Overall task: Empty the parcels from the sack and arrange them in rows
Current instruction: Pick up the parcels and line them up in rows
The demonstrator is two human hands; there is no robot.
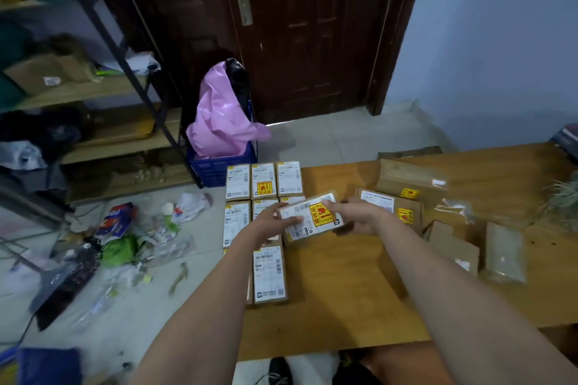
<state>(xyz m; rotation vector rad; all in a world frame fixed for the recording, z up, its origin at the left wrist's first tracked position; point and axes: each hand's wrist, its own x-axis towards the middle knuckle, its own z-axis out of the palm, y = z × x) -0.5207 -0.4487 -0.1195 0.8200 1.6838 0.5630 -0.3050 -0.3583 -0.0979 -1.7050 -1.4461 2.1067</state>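
We see both hands holding one small labelled parcel (310,216) above the left part of the table (344,291): the left hand (275,222) grips its left end, the right hand (359,216) pinches its right end. Below it, more parcels (264,180) lie flat in rows at the table's left edge. Brown packets (409,180) lie to the right, well apart
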